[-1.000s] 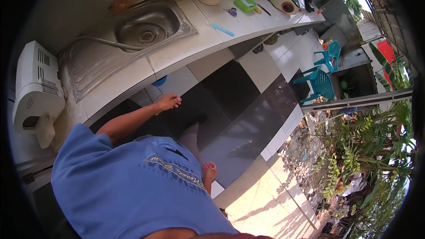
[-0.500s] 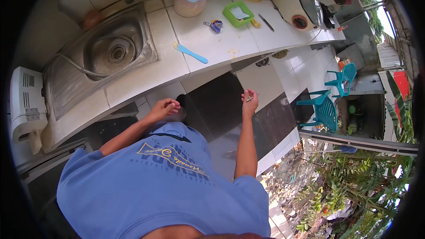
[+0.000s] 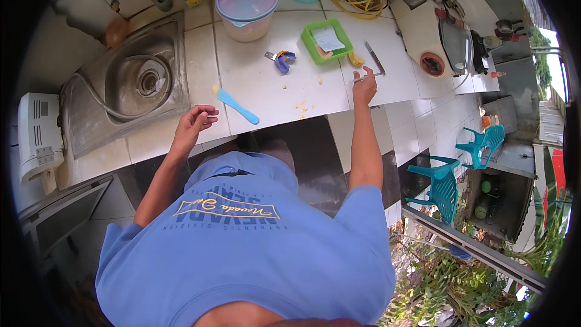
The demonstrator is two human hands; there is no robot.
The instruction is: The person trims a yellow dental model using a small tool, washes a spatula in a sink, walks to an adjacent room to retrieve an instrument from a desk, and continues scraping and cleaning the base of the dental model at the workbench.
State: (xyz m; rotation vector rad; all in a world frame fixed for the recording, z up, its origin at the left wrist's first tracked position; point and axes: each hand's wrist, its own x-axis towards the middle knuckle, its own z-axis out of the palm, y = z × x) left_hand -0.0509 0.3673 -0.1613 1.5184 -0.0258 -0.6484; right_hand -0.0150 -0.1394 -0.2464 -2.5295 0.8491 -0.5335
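Beside the steel sink (image 3: pixel 130 85), on the white tiled tabletop (image 3: pixel 272 94), the head view shows a person in a blue shirt reaching forward with both bare arms. The left hand (image 3: pixel 193 122) hovers over the tabletop's front edge just right of the sink, its fingers loosely curled and holding nothing, close to the handle end of a light blue spatula (image 3: pixel 235 104) that lies flat on the tiles without being touched. Well to the right of the sink, the right hand (image 3: pixel 365 78) rests at the tabletop's front edge, fingers pinched around the handle of a knife (image 3: pixel 374 60) whose blade points away from the person. Just left of the knife stands a green square container (image 3: pixel 327 40) with a pale piece inside, and a small yellow lump (image 3: pixel 356 59) lies between the two. Farther from the sink's right rim sits a blue and yellow peeler (image 3: pixel 282 59), and behind it a clear round tub with a purple lid (image 3: pixel 247 7). Yellow crumbs (image 3: pixel 301 106) dot the tiles near the spatula's far end.
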